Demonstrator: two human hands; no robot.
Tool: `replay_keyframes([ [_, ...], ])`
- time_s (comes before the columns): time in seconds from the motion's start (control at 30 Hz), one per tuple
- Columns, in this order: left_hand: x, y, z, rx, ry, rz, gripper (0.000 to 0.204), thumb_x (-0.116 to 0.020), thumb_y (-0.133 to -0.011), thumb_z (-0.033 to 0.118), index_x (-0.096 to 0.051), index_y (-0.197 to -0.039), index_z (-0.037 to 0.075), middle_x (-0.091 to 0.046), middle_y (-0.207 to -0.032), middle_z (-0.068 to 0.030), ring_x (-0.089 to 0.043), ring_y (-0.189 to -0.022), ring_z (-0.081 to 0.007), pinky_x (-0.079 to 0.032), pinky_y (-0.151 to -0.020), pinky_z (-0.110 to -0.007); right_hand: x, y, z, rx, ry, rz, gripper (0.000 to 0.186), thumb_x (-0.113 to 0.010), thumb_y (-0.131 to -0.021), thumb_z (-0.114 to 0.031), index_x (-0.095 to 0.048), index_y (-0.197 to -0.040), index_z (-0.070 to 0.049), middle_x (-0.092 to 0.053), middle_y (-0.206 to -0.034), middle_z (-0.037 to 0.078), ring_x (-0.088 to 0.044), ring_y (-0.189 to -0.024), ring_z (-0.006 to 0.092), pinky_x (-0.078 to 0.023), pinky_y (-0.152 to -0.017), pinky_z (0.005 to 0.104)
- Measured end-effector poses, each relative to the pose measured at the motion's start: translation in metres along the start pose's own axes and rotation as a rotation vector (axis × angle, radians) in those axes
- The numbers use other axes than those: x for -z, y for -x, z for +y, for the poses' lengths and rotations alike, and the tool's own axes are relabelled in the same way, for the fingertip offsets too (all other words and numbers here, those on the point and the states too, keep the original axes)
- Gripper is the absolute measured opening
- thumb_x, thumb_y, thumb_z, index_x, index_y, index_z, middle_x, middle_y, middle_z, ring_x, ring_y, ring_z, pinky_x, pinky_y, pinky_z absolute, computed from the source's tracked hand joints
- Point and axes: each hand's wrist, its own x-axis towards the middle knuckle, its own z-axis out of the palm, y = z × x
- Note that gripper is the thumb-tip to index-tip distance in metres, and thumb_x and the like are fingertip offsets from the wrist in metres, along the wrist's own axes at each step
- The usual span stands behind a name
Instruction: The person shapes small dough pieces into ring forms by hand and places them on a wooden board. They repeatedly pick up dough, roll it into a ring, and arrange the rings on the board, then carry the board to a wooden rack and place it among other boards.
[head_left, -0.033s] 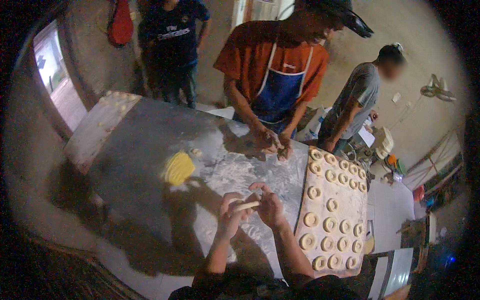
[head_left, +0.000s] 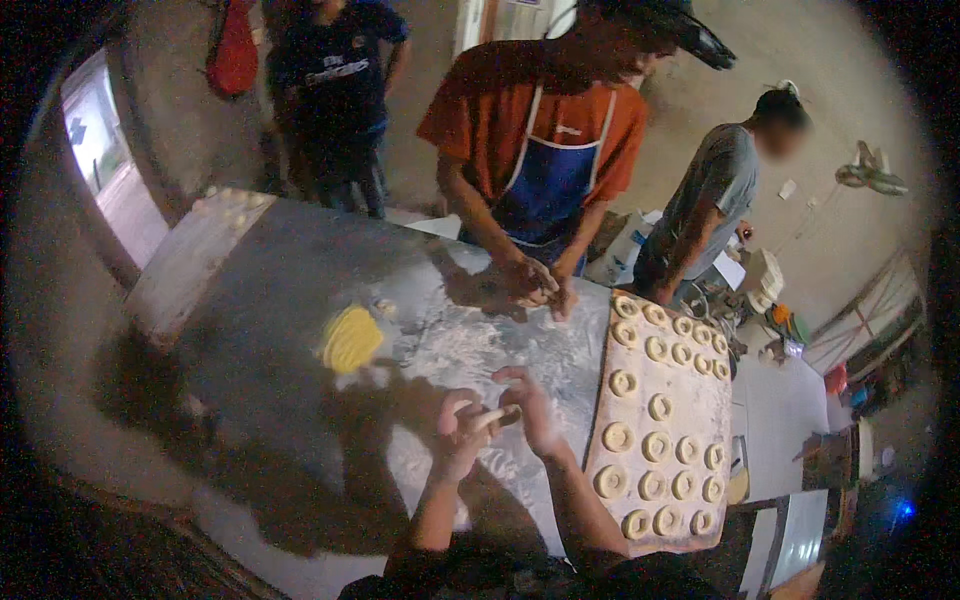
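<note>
A short pale strip of dough [head_left: 488,418] lies in my left hand [head_left: 458,440], whose fingers are closed around it over the floured table. At the strip's right end, my right hand [head_left: 540,415] has its fingers apart, with the index finger bent above the dough; whether its thumb touches the dough I cannot tell. To the right, several dough rings [head_left: 656,447] rest in rows on a floured board [head_left: 640,500]. A yellow mound of dough or fat [head_left: 352,339] sits on the table, left of my hands.
Across the dark metal table [head_left: 260,300], a co-worker in a blue apron [head_left: 555,180] works with both hands over the flour [head_left: 465,340]. Another board [head_left: 180,290] with small pale pieces lies at the far left end. Two more people stand behind.
My right hand has opened slightly and drawn a little away from the strip's end. The left hand still has the dough. The whole view has shifted slightly.
</note>
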Motion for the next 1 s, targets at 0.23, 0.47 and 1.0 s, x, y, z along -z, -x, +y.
replay_keyframes([
  [0.23, -0.077, 0.006, -0.04, -0.352, -0.851, 0.036, 0.019, -0.045, -0.097, 0.022, -0.052, -0.106, 0.007, -0.064, -0.075, -0.0118, -0.065, -0.065, -0.0258, -0.049, -0.059, -0.037, 0.042, 0.054, -0.007, 0.199, 0.277, 0.15, 0.058, -0.042, -0.094, -0.051, -0.037, -0.135, -0.01, -0.057, -0.088, 0.007, -0.055, -0.079, 0.0176, -0.045, -0.072, 0.0314],
  [0.47, -0.192, 0.008, -0.103, -0.303, -0.839, -0.091, 0.02, -0.041, -0.099, 0.023, -0.05, -0.102, 0.005, -0.062, -0.078, -0.0178, -0.062, -0.069, -0.0392, -0.048, -0.06, -0.043, 0.136, 0.141, -0.022, 0.03, 0.461, 0.337, 0.052, -0.028, -0.096, -0.061, -0.043, -0.119, -0.016, -0.061, -0.093, 0.015, -0.058, -0.082, 0.0213, -0.049, -0.078, 0.037],
  [1.0, -0.39, -0.023, -0.225, 0.034, -0.856, -0.385, 0.026, -0.041, -0.098, 0.028, -0.053, -0.092, 0.006, -0.063, -0.076, -0.0203, -0.061, -0.076, -0.0449, -0.047, -0.064, -0.052, 0.327, 0.262, -0.038, 0.221, -0.54, 0.746, 0.049, -0.045, -0.095, -0.046, -0.051, -0.128, -0.01, -0.062, -0.088, 0.014, -0.061, -0.075, 0.0274, -0.049, -0.077, 0.0325],
])
